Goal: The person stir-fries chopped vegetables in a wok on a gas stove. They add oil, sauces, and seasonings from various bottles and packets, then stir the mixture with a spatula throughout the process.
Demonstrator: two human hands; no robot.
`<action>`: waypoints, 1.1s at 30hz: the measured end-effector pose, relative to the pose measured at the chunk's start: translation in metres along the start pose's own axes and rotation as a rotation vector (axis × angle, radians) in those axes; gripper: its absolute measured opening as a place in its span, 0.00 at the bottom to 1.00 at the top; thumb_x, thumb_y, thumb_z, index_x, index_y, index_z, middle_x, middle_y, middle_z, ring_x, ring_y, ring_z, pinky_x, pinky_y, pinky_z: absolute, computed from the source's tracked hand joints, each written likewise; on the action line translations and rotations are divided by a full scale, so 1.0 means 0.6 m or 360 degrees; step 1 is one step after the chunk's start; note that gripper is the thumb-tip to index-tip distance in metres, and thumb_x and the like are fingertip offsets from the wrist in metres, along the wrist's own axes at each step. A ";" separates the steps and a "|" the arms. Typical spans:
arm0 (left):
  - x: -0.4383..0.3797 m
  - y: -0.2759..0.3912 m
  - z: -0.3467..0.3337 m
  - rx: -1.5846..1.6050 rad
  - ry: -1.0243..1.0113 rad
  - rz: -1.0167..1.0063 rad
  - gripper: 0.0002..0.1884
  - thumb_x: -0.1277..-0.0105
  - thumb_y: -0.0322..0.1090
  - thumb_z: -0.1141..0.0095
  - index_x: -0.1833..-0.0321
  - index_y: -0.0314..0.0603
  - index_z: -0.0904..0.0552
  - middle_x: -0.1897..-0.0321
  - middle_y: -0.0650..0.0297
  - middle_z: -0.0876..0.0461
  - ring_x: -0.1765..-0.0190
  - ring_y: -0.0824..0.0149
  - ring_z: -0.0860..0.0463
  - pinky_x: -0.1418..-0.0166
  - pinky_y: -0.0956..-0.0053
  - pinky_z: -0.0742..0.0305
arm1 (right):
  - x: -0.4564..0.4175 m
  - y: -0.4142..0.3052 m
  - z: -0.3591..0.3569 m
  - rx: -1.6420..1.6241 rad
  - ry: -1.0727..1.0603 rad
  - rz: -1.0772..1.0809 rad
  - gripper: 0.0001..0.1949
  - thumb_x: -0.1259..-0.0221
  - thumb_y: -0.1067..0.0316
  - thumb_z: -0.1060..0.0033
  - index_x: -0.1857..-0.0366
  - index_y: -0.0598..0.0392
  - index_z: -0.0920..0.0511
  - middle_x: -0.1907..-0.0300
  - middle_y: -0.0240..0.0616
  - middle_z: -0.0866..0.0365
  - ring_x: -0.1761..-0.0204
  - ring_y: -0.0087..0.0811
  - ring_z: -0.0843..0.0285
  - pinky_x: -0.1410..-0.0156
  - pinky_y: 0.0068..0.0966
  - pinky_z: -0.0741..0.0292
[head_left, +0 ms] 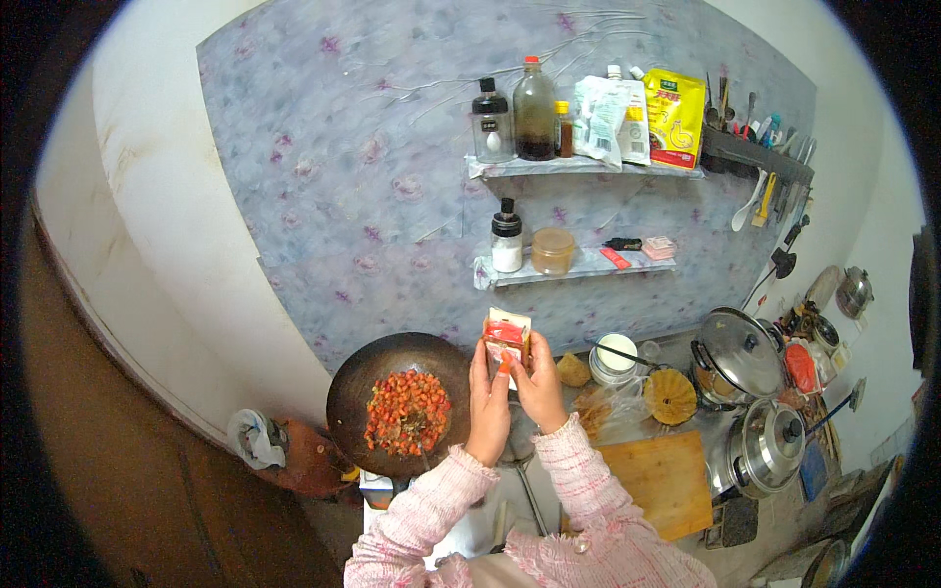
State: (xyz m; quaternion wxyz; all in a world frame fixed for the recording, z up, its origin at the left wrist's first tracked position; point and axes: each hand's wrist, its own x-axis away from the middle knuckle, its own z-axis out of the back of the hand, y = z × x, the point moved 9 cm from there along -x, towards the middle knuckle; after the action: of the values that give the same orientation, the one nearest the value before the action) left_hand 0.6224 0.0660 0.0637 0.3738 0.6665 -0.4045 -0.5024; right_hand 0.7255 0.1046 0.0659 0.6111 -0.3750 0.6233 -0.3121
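Observation:
Both hands grip a small red-and-cream packet [507, 334] in front of the wall, just right of the wok's rim. My left hand [488, 415] has it by the left side and my right hand [542, 386] by the right, with the thumbs close together on its near face. What the packet contains cannot be seen. To the left of my hands, a dark wok [353, 389] holds chopped red pieces of food [406, 408] with a darker patch near the middle. Partly hidden under my wrists is a long-handled metal utensil [528, 492].
On the right lie a wooden cutting board [654, 478], a white container [616, 360], a yellow ribbed round object [670, 397] and lidded steel pots [739, 353]. Two wall shelves [588, 170] carry bottles, pouches and jars. A lined bin [256, 439] stands left of the wok.

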 end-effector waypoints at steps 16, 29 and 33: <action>-0.186 -0.039 -0.230 -0.0435 -0.0490 -0.0245 0.36 0.23 0.46 0.56 0.20 0.32 0.51 0.21 0.48 0.49 0.19 0.55 0.50 0.20 0.66 0.53 | -0.158 -0.006 0.201 0.0374 0.0483 0.0211 0.26 0.31 0.74 0.45 0.31 0.62 0.40 0.39 0.50 0.26 0.38 0.39 0.25 0.35 0.33 0.28; -0.326 -0.090 -0.333 -0.0362 -0.0594 -0.0311 0.36 0.23 0.46 0.55 0.21 0.30 0.50 0.22 0.45 0.46 0.20 0.53 0.45 0.20 0.65 0.51 | -0.285 0.017 0.251 0.0793 0.0648 0.0627 0.27 0.32 0.69 0.43 0.32 0.60 0.39 0.39 0.52 0.29 0.40 0.45 0.27 0.39 0.35 0.27; -0.347 -0.083 -0.341 -0.0435 -0.0594 -0.0341 0.37 0.23 0.46 0.55 0.21 0.28 0.50 0.24 0.43 0.43 0.22 0.50 0.42 0.21 0.63 0.47 | -0.317 0.045 0.255 0.0879 0.0652 0.0703 0.28 0.32 0.68 0.42 0.31 0.60 0.40 0.39 0.53 0.30 0.41 0.47 0.28 0.39 0.36 0.27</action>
State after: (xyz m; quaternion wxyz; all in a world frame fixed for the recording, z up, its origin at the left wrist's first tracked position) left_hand 0.7946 0.2951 0.1393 0.3238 0.5446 -0.3219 -0.7035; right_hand 0.8705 0.2912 0.1344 0.6043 0.0162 0.6904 -0.3973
